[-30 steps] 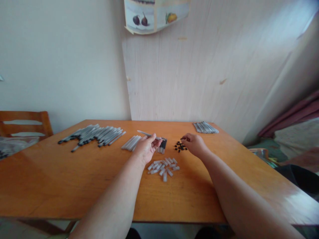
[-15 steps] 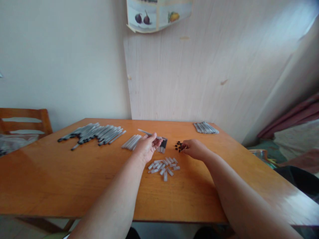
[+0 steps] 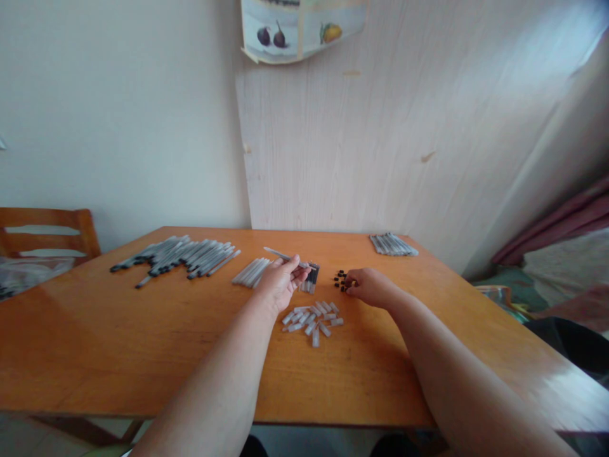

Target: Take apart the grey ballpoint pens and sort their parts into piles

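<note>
My left hand (image 3: 283, 282) holds a slim clear pen barrel (image 3: 276, 253) between thumb and fingers, slanting up to the left above the table. My right hand (image 3: 371, 285) is down at a small pile of black plugs (image 3: 339, 280), its fingertips pinched on one at the pile's right side, partly hidden by the fingers. Behind the left hand, several dark-tipped pieces with clear ends (image 3: 311, 279) lie in a row. Whitish tubes (image 3: 250, 271) lie side by side just left of that hand. Nearer me is a loose heap of short clear caps (image 3: 311, 317).
A large pile of clear pens with black ends (image 3: 178, 257) lies at the left on the wooden table (image 3: 190, 355). A bundle of similar pens (image 3: 392, 244) lies at the back right. A wooden chair (image 3: 47, 219) stands at the left, and a wall is behind the table.
My right hand has lowered onto the black plugs, its fingertips now among them. My left hand stays in place with the pen barrel. The view has shifted slightly.
</note>
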### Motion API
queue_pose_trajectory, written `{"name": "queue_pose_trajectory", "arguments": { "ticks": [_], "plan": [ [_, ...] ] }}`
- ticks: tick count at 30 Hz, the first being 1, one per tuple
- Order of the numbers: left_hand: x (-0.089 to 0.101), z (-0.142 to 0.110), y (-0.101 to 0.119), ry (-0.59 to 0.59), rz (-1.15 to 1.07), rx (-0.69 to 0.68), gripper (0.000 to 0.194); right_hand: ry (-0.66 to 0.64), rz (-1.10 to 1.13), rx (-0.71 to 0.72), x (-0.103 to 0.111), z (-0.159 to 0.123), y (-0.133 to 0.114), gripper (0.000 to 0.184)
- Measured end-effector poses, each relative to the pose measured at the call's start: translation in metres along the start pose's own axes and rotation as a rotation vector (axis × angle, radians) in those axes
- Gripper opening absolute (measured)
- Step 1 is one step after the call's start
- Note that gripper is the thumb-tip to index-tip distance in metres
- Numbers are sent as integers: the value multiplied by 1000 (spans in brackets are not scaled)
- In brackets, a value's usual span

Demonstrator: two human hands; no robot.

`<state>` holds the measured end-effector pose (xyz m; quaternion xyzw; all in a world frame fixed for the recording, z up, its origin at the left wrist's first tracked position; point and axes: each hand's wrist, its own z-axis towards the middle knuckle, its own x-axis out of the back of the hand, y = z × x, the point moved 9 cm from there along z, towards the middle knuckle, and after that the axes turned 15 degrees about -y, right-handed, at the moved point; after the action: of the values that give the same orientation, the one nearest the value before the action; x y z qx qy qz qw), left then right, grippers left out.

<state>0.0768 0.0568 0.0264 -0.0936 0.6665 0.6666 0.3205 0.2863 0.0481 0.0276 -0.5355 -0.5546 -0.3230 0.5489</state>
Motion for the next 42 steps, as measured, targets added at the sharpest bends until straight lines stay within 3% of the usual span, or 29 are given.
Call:
{"name": "queue_pose_trajectory", "arguments": {
  "ticks": [8, 15, 19, 30, 42],
  "plan": [
    [-3, -3, 0, 3, 24, 17, 8, 169, 111, 53, 18, -8, -11, 19],
    [-9, -4, -4, -29, 107, 35, 6, 329, 328, 300, 24, -25, -60, 20],
    [-10, -4, -5, -41, 132, 40, 7, 329, 366, 330, 16, -26, -73, 25],
    [-7, -1, -5, -52, 84, 34, 10, 360, 360, 300, 18, -30, -75, 25],
    [35, 1, 30, 161, -36, -131, 7, 538, 687, 287, 31, -40, -54, 27]
  ]
}}
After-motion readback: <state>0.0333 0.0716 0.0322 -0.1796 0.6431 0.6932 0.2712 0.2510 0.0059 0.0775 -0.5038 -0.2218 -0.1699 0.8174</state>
